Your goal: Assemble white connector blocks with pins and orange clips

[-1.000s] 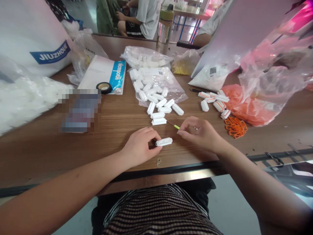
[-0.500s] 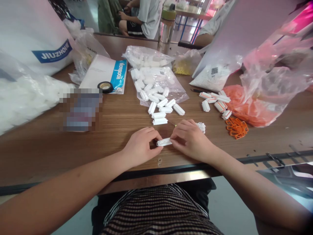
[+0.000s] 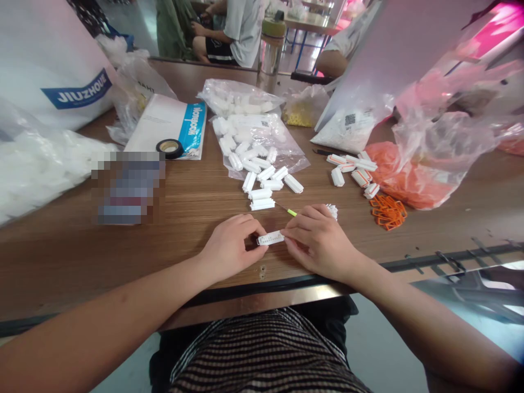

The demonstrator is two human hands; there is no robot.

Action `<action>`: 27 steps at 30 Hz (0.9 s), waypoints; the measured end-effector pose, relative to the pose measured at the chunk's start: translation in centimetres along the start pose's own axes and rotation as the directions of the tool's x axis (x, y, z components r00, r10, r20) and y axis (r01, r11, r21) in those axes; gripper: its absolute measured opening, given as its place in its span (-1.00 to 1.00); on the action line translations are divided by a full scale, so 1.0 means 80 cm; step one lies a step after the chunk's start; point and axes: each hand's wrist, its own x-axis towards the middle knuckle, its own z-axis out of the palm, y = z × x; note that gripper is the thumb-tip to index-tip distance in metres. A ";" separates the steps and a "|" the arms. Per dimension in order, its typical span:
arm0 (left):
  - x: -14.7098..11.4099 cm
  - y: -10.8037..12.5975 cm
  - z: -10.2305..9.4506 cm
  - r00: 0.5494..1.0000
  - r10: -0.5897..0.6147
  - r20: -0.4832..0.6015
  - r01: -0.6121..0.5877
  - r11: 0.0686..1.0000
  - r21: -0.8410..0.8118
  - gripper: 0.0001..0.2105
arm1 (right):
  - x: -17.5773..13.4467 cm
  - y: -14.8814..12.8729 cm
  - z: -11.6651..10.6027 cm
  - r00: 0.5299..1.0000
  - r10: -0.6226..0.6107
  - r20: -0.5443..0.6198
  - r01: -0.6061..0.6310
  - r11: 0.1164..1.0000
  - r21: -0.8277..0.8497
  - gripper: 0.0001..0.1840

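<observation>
The white, oblong plastic block with rows of small holes point(image 3: 271, 238) lies between the hands. The left hand point(image 3: 231, 240) is pinched on its left end; the right hand point(image 3: 317, 243) has fingertips at its right end (whether clamped there cannot be told). Uneven finger pressure could tilt the block. Beyond it, a sideways sweep of the right hand could dislodge the thin tool with a yellow-green handle point(image 3: 292, 213) or scatter the pile of tiny white pieces point(image 3: 333, 210).
</observation>
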 end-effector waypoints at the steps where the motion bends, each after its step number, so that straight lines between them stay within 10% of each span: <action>1: 0.000 0.000 0.000 1.000 -0.001 0.001 0.001 1.000 0.001 -0.96 | -0.002 0.009 -0.004 0.999 0.044 -0.012 -0.044 0.999 0.001 -0.78; 4: 0.000 -0.001 0.001 1.000 -0.004 0.003 0.004 1.000 0.004 -0.96 | -0.012 0.059 -0.020 0.950 0.302 -0.075 -0.302 0.953 0.006 -0.79; 7: 0.001 -0.001 0.001 1.000 -0.009 0.006 0.009 1.000 0.003 -0.95 | -0.021 0.117 -0.032 0.751 0.656 0.071 -0.656 0.754 -0.031 -0.82; 10: 0.001 0.000 -0.001 1.000 -0.011 0.007 0.011 1.000 0.007 -0.95 | -0.024 0.151 -0.035 0.666 0.730 0.155 -0.731 0.680 -0.058 -0.82; 27: 0.001 0.001 -0.003 1.000 -0.014 0.023 0.014 1.000 0.018 -0.94 | -0.021 0.186 -0.025 0.638 0.747 0.187 -0.751 0.657 -0.067 -0.81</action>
